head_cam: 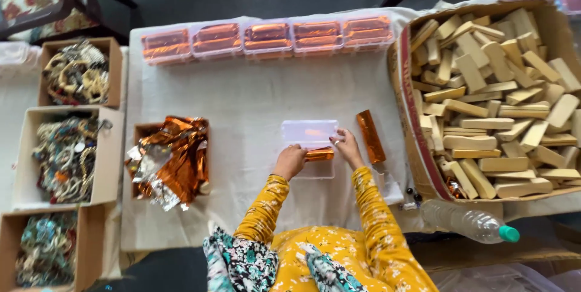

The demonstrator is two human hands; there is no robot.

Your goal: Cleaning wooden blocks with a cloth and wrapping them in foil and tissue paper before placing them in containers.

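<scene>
My left hand [290, 160] and my right hand [348, 147] both hold an orange foil-wrapped bar [319, 154] inside an open clear plastic box [310, 133] on the white-covered table [242, 98]. The box lid stands open toward the far side. A second orange foil-wrapped bar [370, 136] lies on the cloth just right of my right hand.
A row of several clear boxes filled with orange bars [266, 38] lines the far edge. A big carton of bare wooden blocks [490, 98] sits right. A box of orange foil sheets [172, 159] is left. Cartons of trinkets [69, 147] stand far left. A plastic bottle [469, 222] lies near right.
</scene>
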